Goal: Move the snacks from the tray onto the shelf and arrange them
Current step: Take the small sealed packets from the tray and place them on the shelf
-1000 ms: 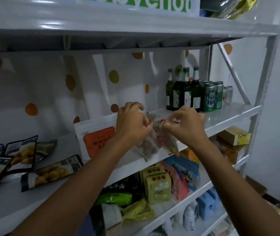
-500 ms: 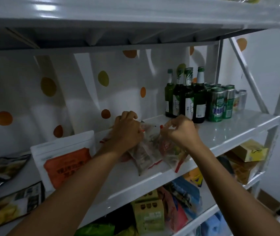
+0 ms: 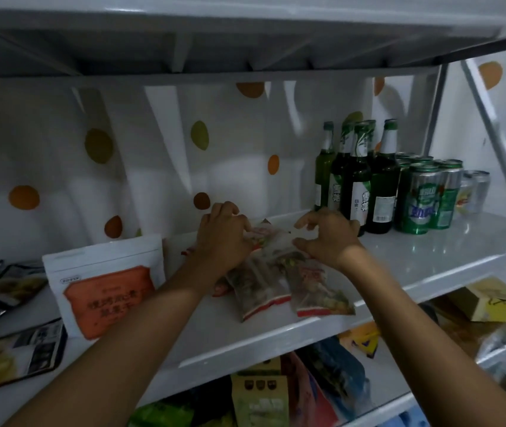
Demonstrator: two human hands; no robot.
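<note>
Several clear snack packets with red ends lie side by side on the white middle shelf (image 3: 430, 260); one snack packet (image 3: 256, 292) is on the left and another snack packet (image 3: 319, 291) on the right. My left hand (image 3: 224, 238) rests on their far ends with its fingers curled over the tops. My right hand (image 3: 328, 238) hovers at the right packet's top, thumb and fingers apart and just touching the wrapper. The tray is out of view.
A white pouch with an orange label (image 3: 107, 291) stands left of the packets, with dark snack bags (image 3: 8, 352) further left. Green bottles (image 3: 356, 180) and cans (image 3: 424, 198) stand to the right. The upper shelf (image 3: 245, 26) hangs low overhead. Boxes and bags (image 3: 261, 392) fill the lower shelf.
The packets have gone from held up in both hands to lying flat on the shelf. My right hand's fingers have spread apart. The view has moved closer and to the right.
</note>
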